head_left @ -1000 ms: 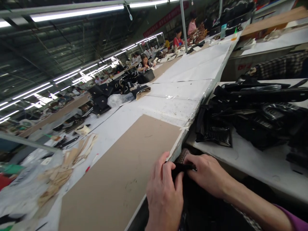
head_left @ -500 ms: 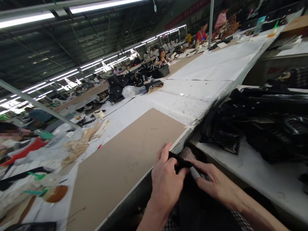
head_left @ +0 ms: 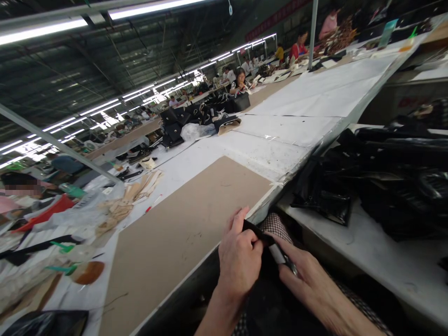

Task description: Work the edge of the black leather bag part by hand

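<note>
Head view: the left hand is curling nearly closed, pinching the edge of a black cloth. The right hand is meeting it just beside, thumb and forefinger closing around a pale strip, with a metal bit showing next to it (can't tell if they're one piece). So the cloth is sitting between and below both hands, with the brown board lying on the tabletop to the left hand's left. For an edge like this, I'd be pinching close to the right fingertips so it's lying flat and taut, and working in short bits. I'd also be angling the metal away from the left fingers, and tilting the edge toward the light, since it's super dark down there.
</note>
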The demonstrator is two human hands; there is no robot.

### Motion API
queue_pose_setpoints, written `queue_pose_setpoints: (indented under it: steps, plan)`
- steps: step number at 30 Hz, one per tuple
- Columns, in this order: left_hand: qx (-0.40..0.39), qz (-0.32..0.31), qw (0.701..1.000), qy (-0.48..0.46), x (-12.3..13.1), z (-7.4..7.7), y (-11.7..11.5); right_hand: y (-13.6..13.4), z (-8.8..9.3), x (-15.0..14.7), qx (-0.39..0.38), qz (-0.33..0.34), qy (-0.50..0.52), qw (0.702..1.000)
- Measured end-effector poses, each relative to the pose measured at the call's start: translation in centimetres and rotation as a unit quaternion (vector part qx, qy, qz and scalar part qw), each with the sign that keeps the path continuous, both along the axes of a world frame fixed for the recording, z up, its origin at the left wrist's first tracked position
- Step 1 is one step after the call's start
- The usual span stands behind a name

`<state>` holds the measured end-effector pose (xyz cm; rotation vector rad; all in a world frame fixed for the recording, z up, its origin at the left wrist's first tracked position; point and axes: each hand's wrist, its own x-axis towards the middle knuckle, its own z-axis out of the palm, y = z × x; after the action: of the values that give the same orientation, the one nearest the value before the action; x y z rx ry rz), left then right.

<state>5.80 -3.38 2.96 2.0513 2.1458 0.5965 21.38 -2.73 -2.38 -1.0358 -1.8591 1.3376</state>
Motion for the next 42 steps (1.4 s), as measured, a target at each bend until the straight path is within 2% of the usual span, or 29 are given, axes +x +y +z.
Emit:
queue_pose_setpoints:
  steps: [7,12,17,20,23,25,27,29,31,33,36,38,42]
  plan:
    - [-0.018,-0.013,0.997,-0.069,-0.6,0.2,-0.3,-0.6,-0.3,-0.5,0.030,-0.001,-0.024,0.999]
    - [-0.016,0.006,0.987,-0.160,-0.9,-0.6,-0.4,-1.7,-1.4,-1.5,0.079,-0.025,-0.039,0.996]
    - [0.012,-0.022,0.979,-0.201,-0.9,-1.3,0.0,-1.8,-1.5,-1.8,0.091,-0.040,-0.040,0.994]
    - [0.022,-0.034,0.978,-0.205,-0.7,-1.2,0.3,-1.4,-1.3,-1.5,0.082,-0.037,-0.028,0.996]
    - [0.015,-0.074,0.971,-0.228,-0.7,-0.5,0.4,-0.8,-1.2,-0.9,0.037,-0.045,0.001,0.998]
    - [-0.017,-0.119,0.954,-0.273,-1.3,-0.1,0.2,-0.3,-1.1,-0.3,-0.002,-0.054,0.010,0.998]
    - [-0.032,-0.135,0.920,-0.368,-2.3,-0.1,-0.1,0.1,-0.7,0.4,-0.034,-0.053,0.001,0.998]
    - [-0.018,-0.096,0.872,-0.480,-3.4,-0.9,-0.3,0.6,0.1,1.4,-0.050,-0.037,-0.019,0.998]
    - [-0.022,-0.035,0.841,-0.540,-4.2,-2.2,-0.4,1.0,1.2,2.5,-0.051,-0.010,-0.041,0.998]
    - [-0.072,-0.015,0.837,-0.542,-4.6,-3.7,-0.6,1.5,2.4,3.6,-0.058,0.030,-0.049,0.997]
    - [-0.137,-0.041,0.838,-0.526,-4.3,-5.0,-0.9,2.3,3.4,4.4,-0.080,0.062,-0.024,0.995]
    - [-0.151,-0.052,0.844,-0.512,-3.8,-5.0,-1.0,2.9,3.0,4.1,-0.066,0.045,-0.021,0.997]
    - [-0.152,-0.066,0.859,-0.484,-3.5,-4.4,-0.8,3.6,1.0,3.5,-0.012,-0.005,-0.049,0.999]
